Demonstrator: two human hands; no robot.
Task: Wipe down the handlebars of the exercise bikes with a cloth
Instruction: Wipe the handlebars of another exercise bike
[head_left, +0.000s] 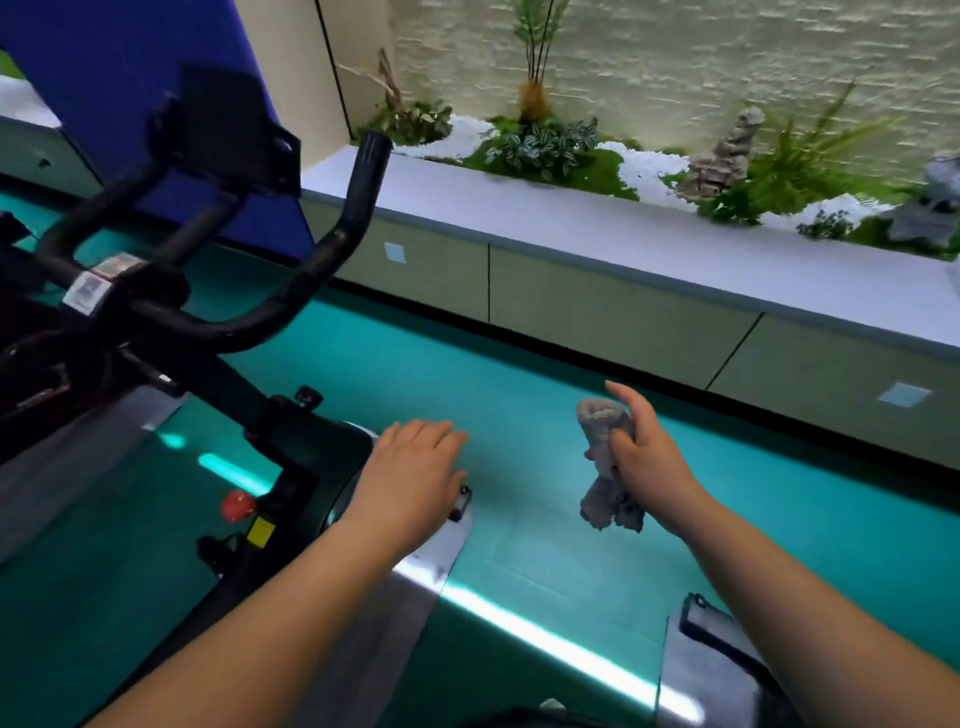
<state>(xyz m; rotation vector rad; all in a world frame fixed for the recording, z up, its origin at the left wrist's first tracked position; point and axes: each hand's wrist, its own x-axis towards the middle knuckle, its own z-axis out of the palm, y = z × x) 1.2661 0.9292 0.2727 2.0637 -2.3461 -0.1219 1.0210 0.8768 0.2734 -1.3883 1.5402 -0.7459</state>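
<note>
**Head view: cloth bunched in your right hand, left hand flat in the air**

Head camera looks down over both of your bare forearms, which reach forward above the teal floor. Your right hand curls its fingers round a crumpled grey cloth; the index finger points up past the top of the bundle while the rest pinch its middle, and loose ends hang below the palm. The wrist is turned so the thumb side faces left. The cloth touches nothing but that hand and sits well apart from the bike.

Your left hand is spread, palm down, fingers straight and close together, holding nothing. It hovers in front of the bike's base; whether it touches the silver foot beneath it cannot be told.

The black handlebars of the exercise bike stand at upper left, one grip rising toward the wall, with a white sticker near the centre clamp. Neither hand reaches them. A red knob shows on the frame below. Beyond the floor runs a long planter ledge with green plants and white stones.
</note>
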